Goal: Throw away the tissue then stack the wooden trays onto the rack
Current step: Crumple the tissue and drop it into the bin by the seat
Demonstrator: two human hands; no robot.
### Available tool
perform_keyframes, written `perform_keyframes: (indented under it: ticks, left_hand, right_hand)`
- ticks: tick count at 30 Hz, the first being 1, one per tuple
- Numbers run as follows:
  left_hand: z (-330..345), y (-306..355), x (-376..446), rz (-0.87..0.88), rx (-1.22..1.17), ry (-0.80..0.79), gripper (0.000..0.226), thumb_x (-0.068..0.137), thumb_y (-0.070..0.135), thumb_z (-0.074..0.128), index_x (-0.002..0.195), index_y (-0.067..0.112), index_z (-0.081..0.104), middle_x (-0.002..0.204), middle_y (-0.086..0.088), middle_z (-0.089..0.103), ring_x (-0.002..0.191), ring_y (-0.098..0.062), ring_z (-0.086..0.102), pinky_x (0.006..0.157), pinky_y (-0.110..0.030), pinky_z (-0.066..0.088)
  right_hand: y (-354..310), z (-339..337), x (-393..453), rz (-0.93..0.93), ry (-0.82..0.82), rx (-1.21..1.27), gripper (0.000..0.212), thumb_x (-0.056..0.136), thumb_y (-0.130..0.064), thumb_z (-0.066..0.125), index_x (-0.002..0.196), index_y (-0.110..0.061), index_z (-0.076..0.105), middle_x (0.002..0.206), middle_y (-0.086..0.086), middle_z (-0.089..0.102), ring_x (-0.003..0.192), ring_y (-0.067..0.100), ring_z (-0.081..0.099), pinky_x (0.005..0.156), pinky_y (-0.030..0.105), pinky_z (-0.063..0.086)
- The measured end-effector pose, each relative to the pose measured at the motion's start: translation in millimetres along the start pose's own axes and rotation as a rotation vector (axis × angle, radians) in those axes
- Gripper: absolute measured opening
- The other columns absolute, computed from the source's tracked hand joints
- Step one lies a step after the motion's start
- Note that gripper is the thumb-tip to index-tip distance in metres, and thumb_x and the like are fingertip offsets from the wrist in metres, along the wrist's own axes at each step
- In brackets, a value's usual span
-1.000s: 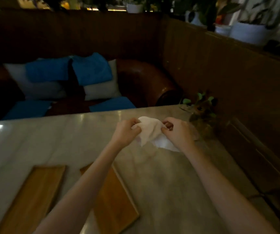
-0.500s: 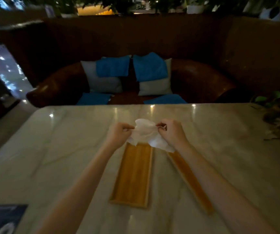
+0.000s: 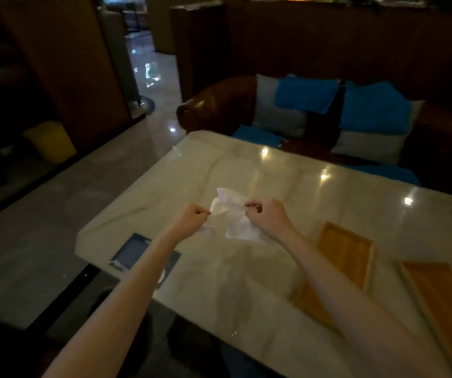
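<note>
A crumpled white tissue hangs above the pale marble table, pinched from both sides. My left hand grips its left edge and my right hand grips its right edge. Two flat wooden trays lie on the table to the right: one tray partly under my right forearm, the other tray at the right edge of the view. No rack is in sight.
A dark blue card or menu lies by the table's near left corner. A yellow bin stands on the floor at far left. A brown leather sofa with blue and grey cushions lies beyond the table.
My view has swung to the left, so the trays now sit at the right and the floor and yellow bin appear. Both hands still hold the tissue.
</note>
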State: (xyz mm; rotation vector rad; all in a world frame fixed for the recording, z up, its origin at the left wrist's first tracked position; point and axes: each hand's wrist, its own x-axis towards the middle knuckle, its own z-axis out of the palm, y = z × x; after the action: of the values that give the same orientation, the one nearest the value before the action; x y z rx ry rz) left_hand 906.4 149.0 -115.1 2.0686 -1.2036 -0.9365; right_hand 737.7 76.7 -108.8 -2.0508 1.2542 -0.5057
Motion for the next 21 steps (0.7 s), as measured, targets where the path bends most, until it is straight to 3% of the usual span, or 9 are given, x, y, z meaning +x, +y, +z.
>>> perform_keyframes:
  ticks: [3, 6, 10, 14, 21]
  left_hand:
    - [-33.6, -42.3, -12.0, -0.064, 0.006, 0.056, 0.036, 0.084, -0.005, 0.042, 0.113, -0.004, 0.063, 0.1, -0.017, 0.069, 0.079, -0.019, 0.057, 0.077, -0.027, 0.041]
    - [-64.8, -86.3, -21.6, -0.146, -0.033, 0.16, 0.036, 0.087, -0.005, 0.041, 0.117, -0.001, 0.06, 0.128, -0.018, 0.059, 0.105, -0.025, 0.058, 0.085, -0.028, 0.043]
    - [-103.7, -147.8, -31.2, -0.263, -0.104, 0.291, 0.03, 0.088, -0.001, 0.047, 0.113, 0.002, 0.063, 0.127, -0.018, 0.059, 0.104, -0.025, 0.059, 0.076, -0.023, 0.046]
    - [-138.7, -201.7, -41.2, -0.36, -0.085, 0.392, 0.024, 0.087, 0.007, 0.055, 0.107, 0.009, 0.068, 0.121, -0.013, 0.065, 0.107, -0.02, 0.06, 0.094, -0.028, 0.046]
    - [-170.0, -306.7, -36.5, -0.552, -0.094, 0.509, 0.021, 0.086, 0.009, 0.057, 0.103, 0.01, 0.071, 0.113, -0.012, 0.068, 0.102, -0.021, 0.061, 0.083, -0.023, 0.044]
  right_hand:
    - [-32.8, 47.5, 16.3, -0.086, -0.143, -0.041, 0.035, 0.079, -0.005, 0.056, 0.113, 0.001, 0.063, 0.118, 0.02, 0.065, 0.106, 0.03, 0.06, 0.09, 0.027, 0.043]
    - [-64.0, 95.6, 31.7, -0.175, -0.245, -0.072, 0.037, 0.078, -0.001, 0.055, 0.114, 0.001, 0.061, 0.119, 0.02, 0.064, 0.105, 0.031, 0.06, 0.095, 0.034, 0.046]
    - [-103.3, 161.1, 49.8, -0.254, -0.362, -0.064, 0.033, 0.083, -0.003, 0.055, 0.115, 0.001, 0.061, 0.12, 0.019, 0.063, 0.105, 0.029, 0.061, 0.092, 0.033, 0.047]
    - [-137.5, 231.3, 62.3, -0.301, -0.45, -0.028, 0.028, 0.083, -0.007, 0.059, 0.109, -0.002, 0.065, 0.111, 0.016, 0.069, 0.096, 0.021, 0.063, 0.083, 0.024, 0.046]
    - [-172.3, 359.3, 54.2, -0.312, -0.562, -0.02, 0.023, 0.081, -0.012, 0.059, 0.102, -0.007, 0.069, 0.1, 0.011, 0.073, 0.088, 0.02, 0.065, 0.081, 0.032, 0.054]
